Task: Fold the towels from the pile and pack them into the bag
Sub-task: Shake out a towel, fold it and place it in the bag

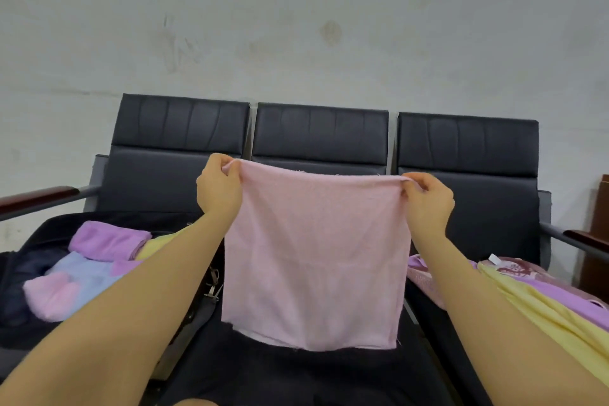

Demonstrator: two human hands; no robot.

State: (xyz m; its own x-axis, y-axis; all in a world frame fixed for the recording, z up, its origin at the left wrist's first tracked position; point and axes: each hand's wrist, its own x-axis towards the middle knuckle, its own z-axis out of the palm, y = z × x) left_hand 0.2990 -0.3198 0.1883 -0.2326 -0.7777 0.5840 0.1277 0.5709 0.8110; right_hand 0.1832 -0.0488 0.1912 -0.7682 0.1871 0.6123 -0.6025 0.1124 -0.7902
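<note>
Now: both hands, left hand [219, 186] and right hand [428, 198], pinch pink towel [313, 257] corners | towel hides middle seat | bag [29, 273] left, holding folded towels [108, 241] | pile [543, 293] right

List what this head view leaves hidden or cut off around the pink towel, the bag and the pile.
- Middle seat: mostly hidden behind the hanging pink towel, held at its top corners by the left hand and right hand.
- Bag: its left side is cut by the frame edge, its inside covered by folded towels.
- Pile: runs off the right edge; the right forearm hides its near part.
</note>
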